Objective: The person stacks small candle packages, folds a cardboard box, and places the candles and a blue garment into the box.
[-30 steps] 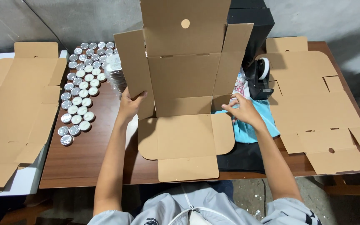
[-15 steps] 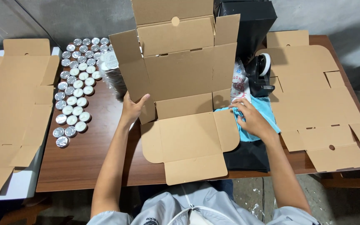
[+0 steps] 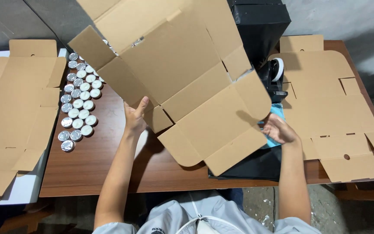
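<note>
The left hand (image 3: 135, 117) pinches a side flap of the cardboard box (image 3: 174, 78), lifted and tilted above the table (image 3: 96, 160); its walls are not yet folded up, so most shaping remains. The right hand (image 3: 278, 130) rests loosely curled on blue cloth (image 3: 277, 112) under the box's edge. Small tins (image 3: 79, 104) sit beyond the left hand, flat cardboard (image 3: 334, 104) beside the right.

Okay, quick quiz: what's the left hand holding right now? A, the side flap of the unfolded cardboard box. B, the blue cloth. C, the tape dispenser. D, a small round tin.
A: the left hand grips a side flap of the cardboard box, which is lifted and tilted above the table.
</note>
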